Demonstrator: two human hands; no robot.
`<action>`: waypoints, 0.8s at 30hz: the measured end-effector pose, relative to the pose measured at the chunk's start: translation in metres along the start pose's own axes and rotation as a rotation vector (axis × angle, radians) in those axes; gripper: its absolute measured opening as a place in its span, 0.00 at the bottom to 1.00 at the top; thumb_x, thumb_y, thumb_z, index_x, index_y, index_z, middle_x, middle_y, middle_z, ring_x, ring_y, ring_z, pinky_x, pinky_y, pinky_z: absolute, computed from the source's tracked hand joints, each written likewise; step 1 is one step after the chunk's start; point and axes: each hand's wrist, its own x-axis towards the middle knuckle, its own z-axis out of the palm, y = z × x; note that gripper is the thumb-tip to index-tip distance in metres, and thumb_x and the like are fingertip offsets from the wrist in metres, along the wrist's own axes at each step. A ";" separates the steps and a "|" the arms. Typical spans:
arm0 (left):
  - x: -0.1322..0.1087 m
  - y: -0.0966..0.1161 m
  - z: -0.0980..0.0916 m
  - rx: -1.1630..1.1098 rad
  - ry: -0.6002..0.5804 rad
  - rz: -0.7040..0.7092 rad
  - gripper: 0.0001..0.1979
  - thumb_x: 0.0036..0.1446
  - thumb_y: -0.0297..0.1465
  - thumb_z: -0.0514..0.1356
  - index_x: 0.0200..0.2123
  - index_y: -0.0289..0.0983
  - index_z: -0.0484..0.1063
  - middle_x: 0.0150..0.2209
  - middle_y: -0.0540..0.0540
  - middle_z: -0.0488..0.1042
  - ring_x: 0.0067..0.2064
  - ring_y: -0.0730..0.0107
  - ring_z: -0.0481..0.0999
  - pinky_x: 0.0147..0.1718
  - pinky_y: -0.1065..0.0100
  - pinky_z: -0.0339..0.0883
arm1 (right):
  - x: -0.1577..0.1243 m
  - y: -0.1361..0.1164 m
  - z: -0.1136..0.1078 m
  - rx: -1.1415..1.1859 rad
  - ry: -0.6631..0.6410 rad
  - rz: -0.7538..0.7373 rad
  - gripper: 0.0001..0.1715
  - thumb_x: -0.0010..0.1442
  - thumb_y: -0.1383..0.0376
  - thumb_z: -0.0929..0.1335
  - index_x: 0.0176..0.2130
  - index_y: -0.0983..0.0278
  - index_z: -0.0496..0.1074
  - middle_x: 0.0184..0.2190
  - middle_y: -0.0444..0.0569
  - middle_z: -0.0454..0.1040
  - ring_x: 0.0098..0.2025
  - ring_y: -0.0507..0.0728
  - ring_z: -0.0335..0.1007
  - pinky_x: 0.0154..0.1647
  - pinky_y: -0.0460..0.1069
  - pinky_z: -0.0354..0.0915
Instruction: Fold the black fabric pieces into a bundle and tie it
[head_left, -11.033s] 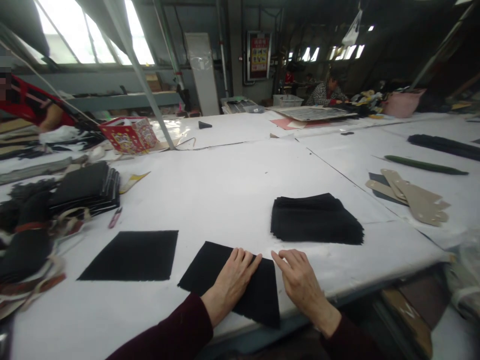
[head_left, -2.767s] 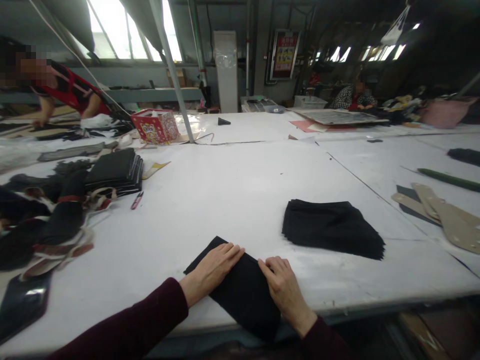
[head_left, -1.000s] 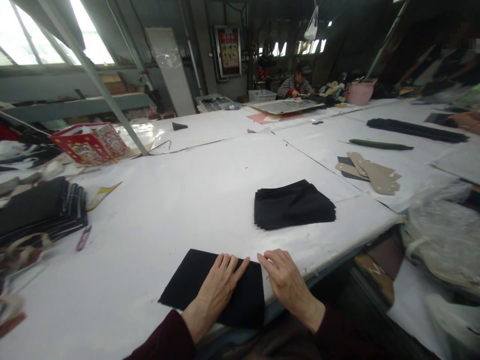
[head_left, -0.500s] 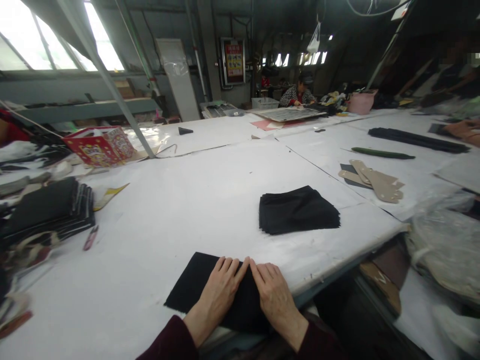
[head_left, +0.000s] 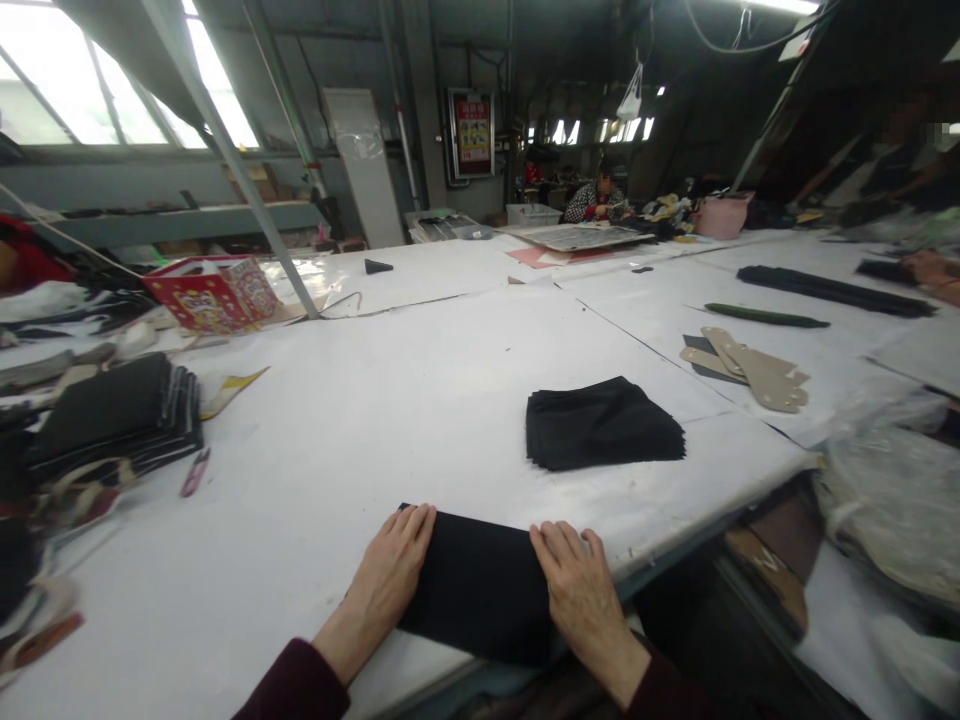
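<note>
So the black fabric piece (head_left: 480, 590) is sitting right at the near edge of the white counter (head_left: 420, 400), and it's looking folded over into a narrower rectangle. The left hand (head_left: 386, 580) is lying flat along its left side, fingers (head_left: 412, 528) together and stretched out, pressing down rather than gripping. The right hand (head_left: 577, 590) is doing the same on the right side, fingers straight and close together, palm down on the cloth. Nothing is being pinched or lifted.

Progress-wise, I'd say this one piece is looking pretty much folded and is just getting flattened. Past the fabric piece, further up the counter and a bit right, a neat stack of black fabric pieces (head_left: 600, 425) is lying. Far left of the fabric piece there's a bigger pile of dark folded material (head_left: 112, 415) with a small pink tool (head_left: 195, 472) beside it. Way off to the right, some tan cardboard patterns (head_left: 750, 368) are lying around.
</note>
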 end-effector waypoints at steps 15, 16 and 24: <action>0.023 -0.022 -0.029 -0.327 -0.063 -0.210 0.09 0.55 0.36 0.57 0.38 0.41 0.71 0.40 0.46 0.72 0.44 0.61 0.71 0.40 0.65 0.61 | 0.001 -0.001 -0.021 0.173 -0.054 0.131 0.20 0.59 0.74 0.62 0.46 0.57 0.72 0.44 0.47 0.72 0.47 0.59 0.63 0.48 0.53 0.56; 0.024 -0.022 -0.029 -0.346 -0.078 -0.186 0.08 0.54 0.35 0.57 0.36 0.40 0.71 0.39 0.46 0.72 0.43 0.61 0.71 0.40 0.65 0.61 | 0.005 0.001 -0.024 0.213 -0.070 0.152 0.20 0.57 0.75 0.62 0.43 0.56 0.74 0.42 0.46 0.73 0.46 0.58 0.64 0.46 0.52 0.56; 0.018 -0.002 -0.020 -0.542 -0.149 -0.152 0.12 0.52 0.28 0.54 0.41 0.40 0.68 0.37 0.48 0.75 0.40 0.66 0.73 0.41 0.68 0.61 | 0.031 -0.007 -0.005 0.437 -0.143 0.103 0.34 0.52 0.68 0.68 0.59 0.56 0.62 0.49 0.48 0.71 0.51 0.60 0.62 0.53 0.55 0.53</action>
